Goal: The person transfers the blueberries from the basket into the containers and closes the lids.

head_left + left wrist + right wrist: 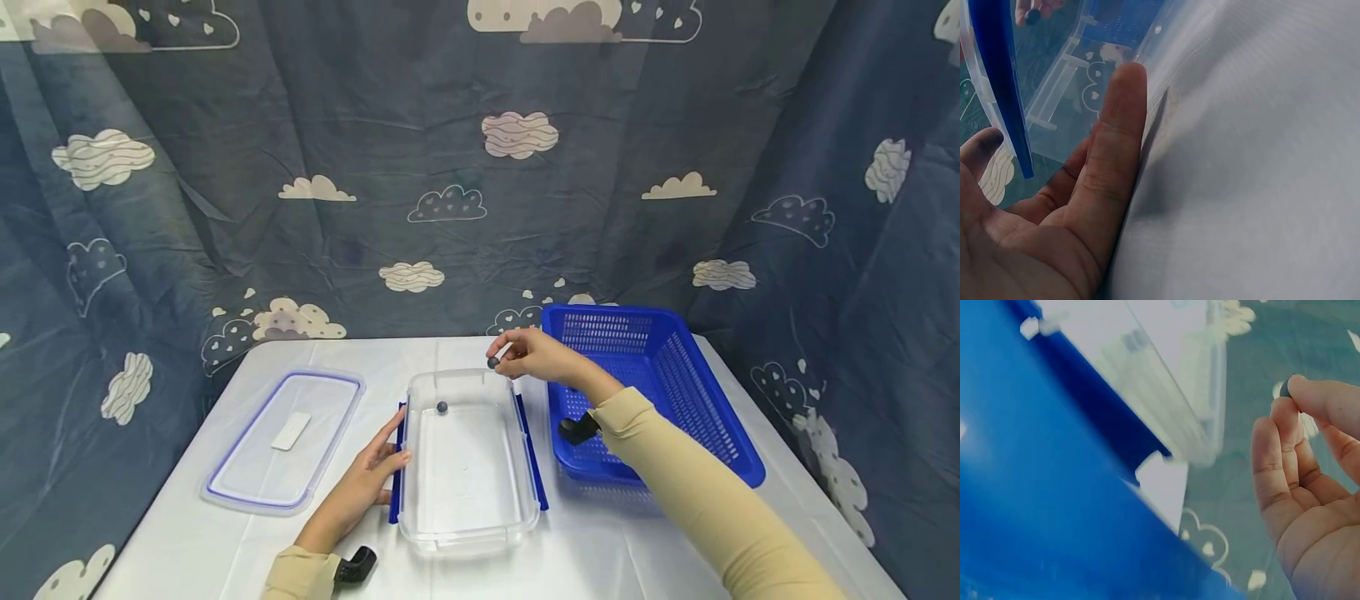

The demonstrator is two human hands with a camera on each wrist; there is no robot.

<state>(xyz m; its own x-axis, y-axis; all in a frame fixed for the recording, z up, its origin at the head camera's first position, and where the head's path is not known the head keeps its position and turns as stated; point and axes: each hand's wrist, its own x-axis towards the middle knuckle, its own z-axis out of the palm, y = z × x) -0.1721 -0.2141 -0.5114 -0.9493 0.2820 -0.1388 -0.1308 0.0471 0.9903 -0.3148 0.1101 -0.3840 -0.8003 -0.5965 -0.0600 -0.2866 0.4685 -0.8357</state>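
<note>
A clear plastic food container (pixel 467 533) with blue side flaps lies on the white-covered table. My left hand (pixel 365 473) is at its left side, thumb at the rim. In the left wrist view, the thumb and the fairly straight fingers (pixel 1107 144) lie on either side of a blue flap (pixel 1000 81). Thumb and fingertips of my right hand (pixel 536 357) pinch a small dark blueberry (pixel 492 362) above the container's far right corner. The right wrist view also shows that blueberry (pixel 1286 386) in the pinch. Another blueberry (pixel 442 407) sits inside the container, toward the far left.
On the left lies a clear lid (pixel 258 492) with a blue seal and a white label (pixel 291 431). A blue slotted basket (pixel 720 400) stands on the right, under my right forearm. Behind the table hangs a dark cloud-patterned curtain (pixel 360 250).
</note>
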